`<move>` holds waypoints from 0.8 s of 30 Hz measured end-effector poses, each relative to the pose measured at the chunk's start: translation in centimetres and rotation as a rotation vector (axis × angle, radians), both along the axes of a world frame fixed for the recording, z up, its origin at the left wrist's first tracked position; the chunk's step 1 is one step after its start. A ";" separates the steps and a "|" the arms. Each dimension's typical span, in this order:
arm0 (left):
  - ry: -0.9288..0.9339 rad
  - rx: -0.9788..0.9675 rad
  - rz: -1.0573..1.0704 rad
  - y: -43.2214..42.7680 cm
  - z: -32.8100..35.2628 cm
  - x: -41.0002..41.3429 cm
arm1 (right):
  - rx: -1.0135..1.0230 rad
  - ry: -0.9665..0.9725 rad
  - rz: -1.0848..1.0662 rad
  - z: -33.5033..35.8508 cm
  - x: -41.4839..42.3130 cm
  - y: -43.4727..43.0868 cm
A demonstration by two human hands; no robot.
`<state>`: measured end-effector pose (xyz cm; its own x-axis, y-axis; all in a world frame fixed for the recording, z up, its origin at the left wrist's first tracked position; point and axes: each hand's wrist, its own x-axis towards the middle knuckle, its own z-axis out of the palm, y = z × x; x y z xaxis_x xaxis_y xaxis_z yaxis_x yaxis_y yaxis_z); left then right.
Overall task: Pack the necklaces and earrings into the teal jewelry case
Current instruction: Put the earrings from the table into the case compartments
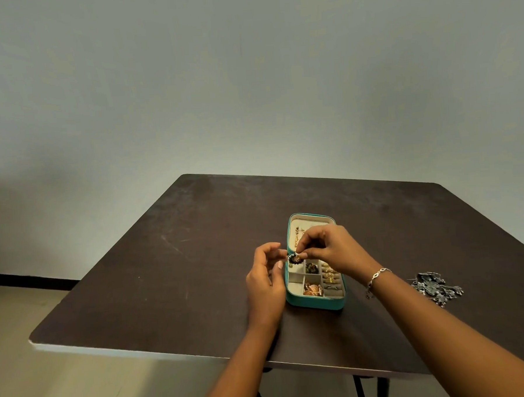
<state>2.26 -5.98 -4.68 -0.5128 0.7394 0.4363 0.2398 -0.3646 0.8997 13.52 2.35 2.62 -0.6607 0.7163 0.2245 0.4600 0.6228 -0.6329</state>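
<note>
The teal jewelry case [311,302] lies open on the dark table [197,262], its lid flat behind with a gold chain [297,234] in it. Its cream compartments hold a dark earring [311,268], copper-coloured earrings [313,289] and gold pieces [330,274]. My right hand [330,249] pinches a dark round earring [295,259] just above the case's far-left compartment. My left hand [266,284] hovers beside the case's left wall, fingers curled and apart, holding nothing I can see. A silver necklace [437,286] lies heaped on the table to the right.
The table's near edge [172,354] runs close below my forearms and its left corner is at the lower left. A plain wall rises behind. Table legs show beneath the front edge.
</note>
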 end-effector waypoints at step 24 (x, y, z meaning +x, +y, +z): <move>0.397 -0.212 0.066 1.4 -1.3 -0.6 | 0.194 -0.347 -0.038 -1.1 1.0 1.8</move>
